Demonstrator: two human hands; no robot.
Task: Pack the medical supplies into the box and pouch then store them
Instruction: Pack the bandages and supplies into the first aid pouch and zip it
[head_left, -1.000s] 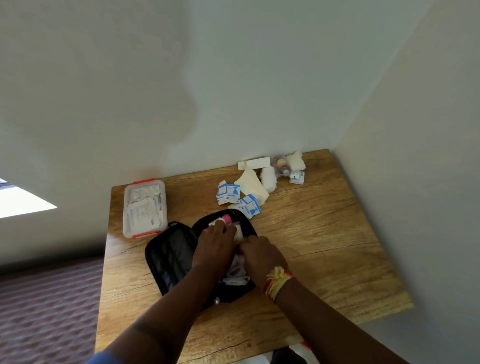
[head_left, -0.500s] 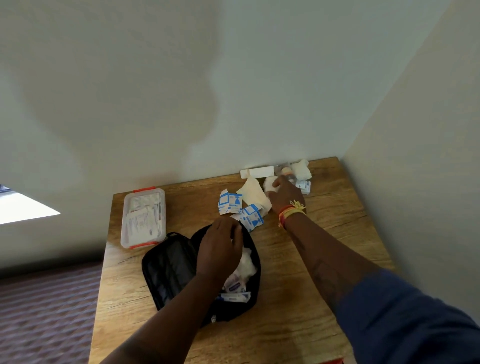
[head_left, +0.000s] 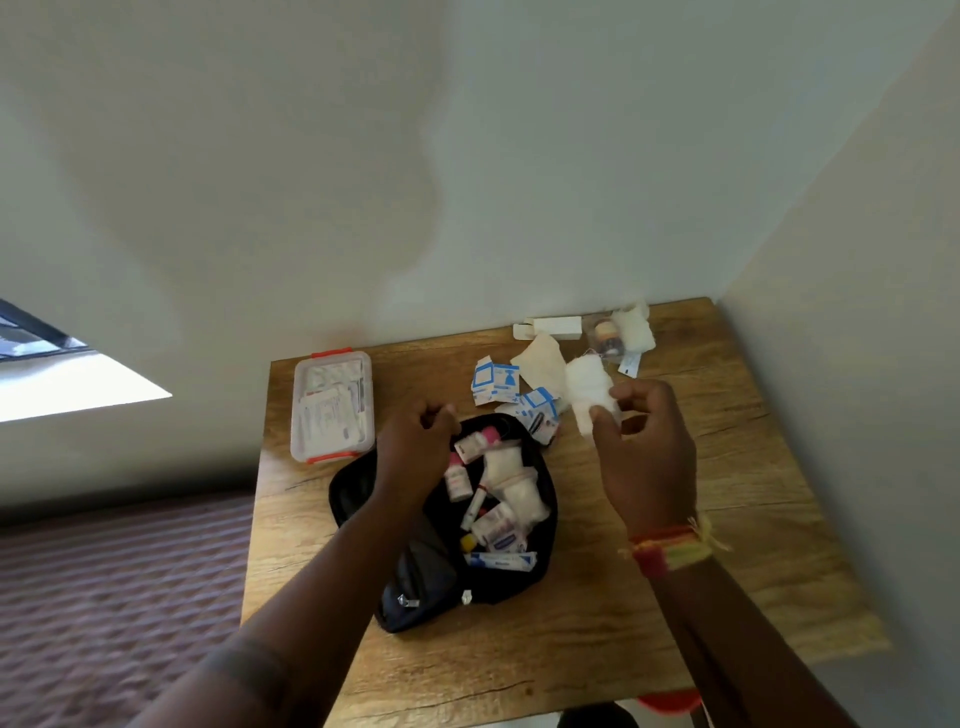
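An open black zip pouch (head_left: 415, 577) lies on the light wooden table (head_left: 597, 634), near the middle; its right half holds small white bottles with pink caps (head_left: 458, 482), clear bags of white cotton (head_left: 511, 480), a white and blue carton (head_left: 500, 529), a flat blue and white tube (head_left: 501, 560) and a small yellow-capped item too small to identify; a clear plastic box with orange latches (head_left: 332, 408) sits at the far left, lid on, with white paper packets inside; print on every label is too blurred to read; the left hand (head_left: 413, 441) hovers over the pouch's far edge with fingers curled, and whether it holds anything cannot be told; the right hand (head_left: 647, 452), with a red and yellow thread band at the wrist, pinches a white gauze roll (head_left: 587, 392) above the table, right of the pouch; blue and white sachets (head_left: 493, 382), a beige folded cloth (head_left: 540, 361), a white oblong carton (head_left: 556, 327) and a small vial in clear wrap (head_left: 605, 338) lie along the far edge.
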